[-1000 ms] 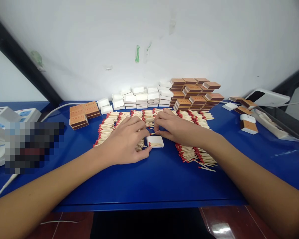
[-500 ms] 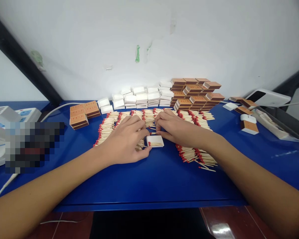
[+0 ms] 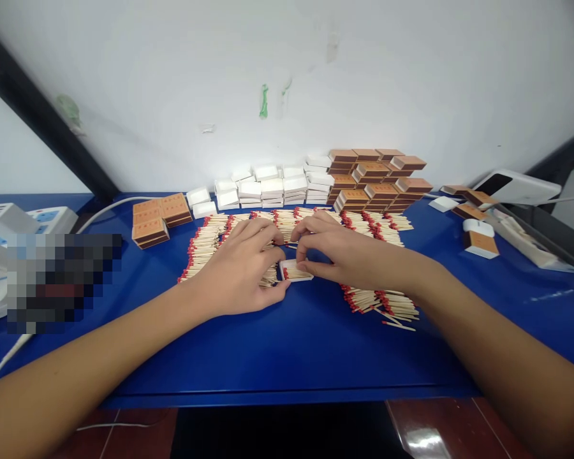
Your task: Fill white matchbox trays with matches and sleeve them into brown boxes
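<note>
A small white matchbox tray (image 3: 304,278) lies on the blue table, with red-headed matches (image 3: 294,272) inside along its length. My left hand (image 3: 253,264) steadies the tray's left end, its thumb at the near corner and its curled fingers at the far side. Over the right part of the tray, my right hand (image 3: 332,250) is closed in a pinch, fingertips down at the matches in it. Those fingertips partly cover the tray's far side. Loose matches (image 3: 203,248) lie in rows beyond and beside both hands.
White trays (image 3: 272,188) are stacked along the wall, beside piled brown matchboxes (image 3: 370,182). More matchboxes (image 3: 155,220) stand at the left, near a power strip (image 3: 52,220). At the right are a white device (image 3: 530,186), a dark bin (image 3: 559,239) and scattered boxes. Matches (image 3: 397,306) lie right of my hand.
My right hand has moved slightly left and down, bringing matches from just beyond the tray into it. The tray now shows more matches; my left hand has stayed in place.
</note>
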`<state>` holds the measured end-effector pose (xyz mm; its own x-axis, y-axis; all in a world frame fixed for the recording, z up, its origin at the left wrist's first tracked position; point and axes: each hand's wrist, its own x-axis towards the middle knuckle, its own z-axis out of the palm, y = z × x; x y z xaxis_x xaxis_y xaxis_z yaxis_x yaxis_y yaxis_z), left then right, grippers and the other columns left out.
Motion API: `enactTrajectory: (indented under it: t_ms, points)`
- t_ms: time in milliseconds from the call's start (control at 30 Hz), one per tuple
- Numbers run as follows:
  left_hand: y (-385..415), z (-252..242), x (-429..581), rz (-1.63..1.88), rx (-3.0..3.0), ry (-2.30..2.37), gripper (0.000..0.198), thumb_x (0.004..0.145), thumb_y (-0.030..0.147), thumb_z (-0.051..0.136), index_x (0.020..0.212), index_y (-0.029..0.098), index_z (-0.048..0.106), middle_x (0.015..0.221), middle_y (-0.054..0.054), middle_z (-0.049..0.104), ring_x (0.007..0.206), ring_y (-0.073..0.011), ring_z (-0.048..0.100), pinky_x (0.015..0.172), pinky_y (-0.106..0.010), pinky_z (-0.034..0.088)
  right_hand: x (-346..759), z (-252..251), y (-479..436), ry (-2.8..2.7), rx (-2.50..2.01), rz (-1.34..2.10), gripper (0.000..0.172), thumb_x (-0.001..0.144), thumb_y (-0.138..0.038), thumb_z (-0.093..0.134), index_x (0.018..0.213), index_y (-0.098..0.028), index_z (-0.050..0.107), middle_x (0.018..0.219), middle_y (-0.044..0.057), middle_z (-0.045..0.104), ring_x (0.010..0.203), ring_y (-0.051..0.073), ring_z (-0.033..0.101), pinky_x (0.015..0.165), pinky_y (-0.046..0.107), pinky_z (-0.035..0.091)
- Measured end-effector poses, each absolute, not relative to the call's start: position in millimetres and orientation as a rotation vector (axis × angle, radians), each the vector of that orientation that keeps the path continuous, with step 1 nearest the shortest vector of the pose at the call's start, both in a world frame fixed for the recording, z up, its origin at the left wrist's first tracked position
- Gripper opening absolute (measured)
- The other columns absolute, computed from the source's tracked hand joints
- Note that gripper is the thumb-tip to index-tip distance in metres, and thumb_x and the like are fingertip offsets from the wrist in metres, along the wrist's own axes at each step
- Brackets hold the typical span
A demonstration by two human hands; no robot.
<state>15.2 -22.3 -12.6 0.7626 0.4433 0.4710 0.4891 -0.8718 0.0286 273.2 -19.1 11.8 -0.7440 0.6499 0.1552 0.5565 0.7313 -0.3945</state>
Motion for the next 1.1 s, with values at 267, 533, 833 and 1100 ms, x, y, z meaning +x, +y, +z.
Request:
enactTrajectory:
  t_ms: [267, 533, 833, 1100]
  points:
    - [-22, -14, 15, -0.755, -2.866, -0.735, 0.024, 0.098, 0.036, 0.069, 0.102, 0.015, 0.079, 0.123, -0.016, 0.074, 0.128, -0.0388, 0.064, 0.11, -0.058, 0.053, 280, 0, 0, -2.496, -1.158, 0.285, 0.016, 0.101, -0.036, 0.067, 0.095, -0.022, 0.072, 0.101, 0.011, 0.067, 0.109, 0.032, 0.058, 0.092, 0.046, 0.045]
    - [-22, -15, 14, -0.719, -2.869, -0.765, 0.023, 0.099, 0.038, 0.07, 0.102, 0.017, 0.078, 0.124, -0.015, 0.074, 0.127, -0.038, 0.064, 0.11, -0.058, 0.053, 281, -22, 12, -2.543, -1.135, 0.257, 0.018, 0.103, -0.032, 0.064, 0.091, -0.02, 0.07, 0.1, 0.012, 0.067, 0.103, 0.03, 0.057, 0.089, 0.043, 0.045]
    - [-21, -14, 14, -0.706, -2.86, -0.784, 0.026, 0.099, 0.04, 0.069, 0.102, 0.016, 0.079, 0.124, -0.016, 0.074, 0.129, -0.0393, 0.063, 0.109, -0.058, 0.052, 288, 11, -3, -2.558, -1.161, 0.507, 0.025, 0.107, -0.044, 0.061, 0.095, -0.023, 0.068, 0.104, 0.01, 0.067, 0.1, 0.029, 0.057, 0.085, 0.043, 0.044]
    - [-23, -13, 15, -0.714, -2.873, -0.791, 0.024, 0.097, 0.037, 0.07, 0.099, 0.015, 0.079, 0.125, -0.017, 0.073, 0.129, -0.0397, 0.063, 0.108, -0.059, 0.053, 280, 12, -15, -2.629, -1.076, 0.609, 0.017, 0.104, -0.035, 0.065, 0.093, -0.023, 0.071, 0.105, 0.01, 0.065, 0.112, 0.03, 0.058, 0.096, 0.046, 0.046]
